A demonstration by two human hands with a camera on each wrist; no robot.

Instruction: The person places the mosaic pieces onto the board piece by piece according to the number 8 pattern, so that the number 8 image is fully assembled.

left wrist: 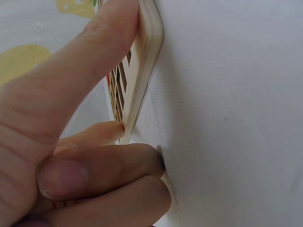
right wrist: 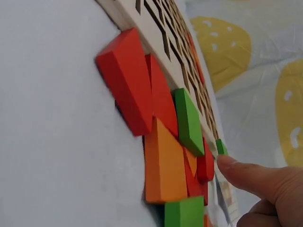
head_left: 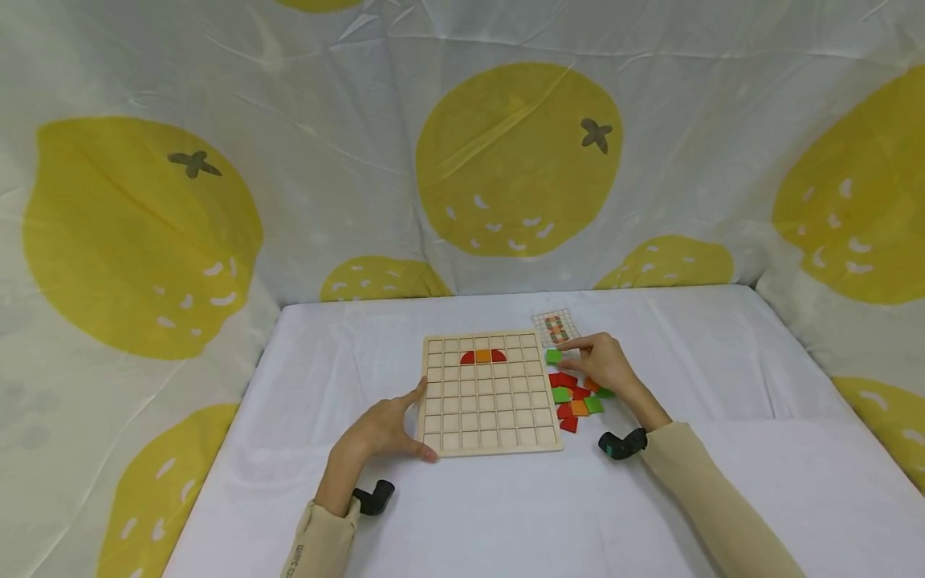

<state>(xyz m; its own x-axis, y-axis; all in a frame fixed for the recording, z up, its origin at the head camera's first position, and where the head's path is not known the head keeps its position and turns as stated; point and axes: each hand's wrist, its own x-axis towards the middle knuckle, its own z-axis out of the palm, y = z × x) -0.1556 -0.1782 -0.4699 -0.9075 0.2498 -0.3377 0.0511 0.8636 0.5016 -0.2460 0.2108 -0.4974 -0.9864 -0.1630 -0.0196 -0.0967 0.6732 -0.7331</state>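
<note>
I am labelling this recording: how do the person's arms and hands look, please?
The left hand and right hand are bare. The left sleeve and right sleeve are beige; the left bears dark lettering. A black, bent device sits at each wrist.

we wore beige sleeves (head_left: 711, 498) on both arms | left sleeve (head_left: 328, 530) carried dark lettering (head_left: 296, 560) | our wrist cameras (head_left: 376, 499) were black, bent and round-ended | right camera (head_left: 627, 444) showed a small green patch (head_left: 609, 451)
</note>
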